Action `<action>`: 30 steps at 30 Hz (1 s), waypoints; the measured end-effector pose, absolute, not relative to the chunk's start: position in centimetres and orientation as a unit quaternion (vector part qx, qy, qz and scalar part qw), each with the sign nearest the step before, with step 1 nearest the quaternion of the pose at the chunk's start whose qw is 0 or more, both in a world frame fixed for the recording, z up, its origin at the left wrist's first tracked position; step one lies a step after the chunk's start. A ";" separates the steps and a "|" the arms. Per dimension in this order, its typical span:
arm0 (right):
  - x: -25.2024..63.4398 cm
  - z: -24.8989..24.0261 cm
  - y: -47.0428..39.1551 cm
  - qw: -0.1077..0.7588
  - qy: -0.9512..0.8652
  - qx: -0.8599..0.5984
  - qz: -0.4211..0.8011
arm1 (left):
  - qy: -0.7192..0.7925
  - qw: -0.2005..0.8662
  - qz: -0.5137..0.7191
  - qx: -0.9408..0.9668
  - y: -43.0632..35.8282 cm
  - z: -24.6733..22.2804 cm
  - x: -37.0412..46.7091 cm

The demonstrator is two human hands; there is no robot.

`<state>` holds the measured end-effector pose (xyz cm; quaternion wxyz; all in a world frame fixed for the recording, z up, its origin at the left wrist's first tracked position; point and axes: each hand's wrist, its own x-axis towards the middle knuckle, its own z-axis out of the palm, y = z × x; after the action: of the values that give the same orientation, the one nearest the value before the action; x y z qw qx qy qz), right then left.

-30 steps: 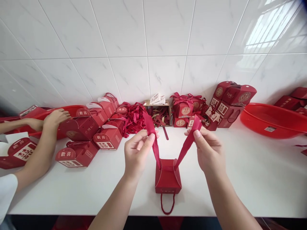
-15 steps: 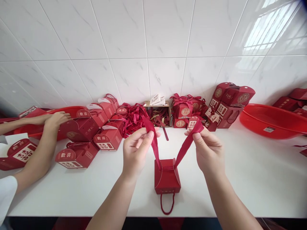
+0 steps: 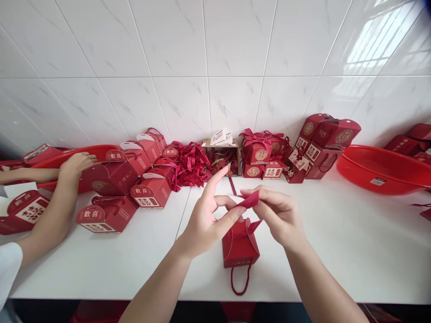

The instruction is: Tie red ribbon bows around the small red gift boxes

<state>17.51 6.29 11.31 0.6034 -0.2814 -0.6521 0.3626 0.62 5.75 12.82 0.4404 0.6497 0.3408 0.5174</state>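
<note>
Drawn together since the earlier frame, left hand (image 3: 208, 220) and right hand (image 3: 281, 215) narrowly grip the ribbon (image 3: 251, 201) at twelve o'clock of the red box (image 3: 240, 251) on the tabletop (image 3: 332, 251), apparently crossing ends, which calls for tucking one through.

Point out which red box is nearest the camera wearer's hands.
The front-centre box, its cord handle looping toward the camera; all others sit farther back or aside.

Well apart a second ago, the left hand (image 3: 205, 220) and right hand (image 3: 282, 214) now come together above the small red box (image 3: 240, 249), the ribbon (image 3: 249, 200) drawn from a wide V to their meeting fingertips; the left index finger (image 3: 216, 181) has straightened upward, and the box has turned slightly.
</note>
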 end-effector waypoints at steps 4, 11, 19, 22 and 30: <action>17.9 10.9 6.2 0.546 -0.729 -0.238 0.338 | 0.354 0.460 0.505 0.639 5.9 12.5 0.5; 18.4 10.0 7.0 0.549 -0.755 -0.216 0.287 | 0.325 0.536 0.465 0.626 6.0 12.2 -0.4; 19.5 8.7 7.5 0.492 -0.847 -0.201 0.014 | 0.300 0.636 0.454 0.547 6.3 12.2 -1.1; 19.5 8.2 7.6 0.496 -0.843 -0.206 -0.028 | 0.296 0.629 0.441 0.567 6.1 12.0 -1.1; 20.0 6.7 6.3 0.604 -0.755 -0.252 0.044 | 0.328 0.165 0.566 0.738 4.8 9.8 -1.0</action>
<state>19.96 6.29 6.65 0.6036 -0.2523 -0.7551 0.0438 -1.04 4.76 9.80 0.1651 0.7383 0.3277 0.5659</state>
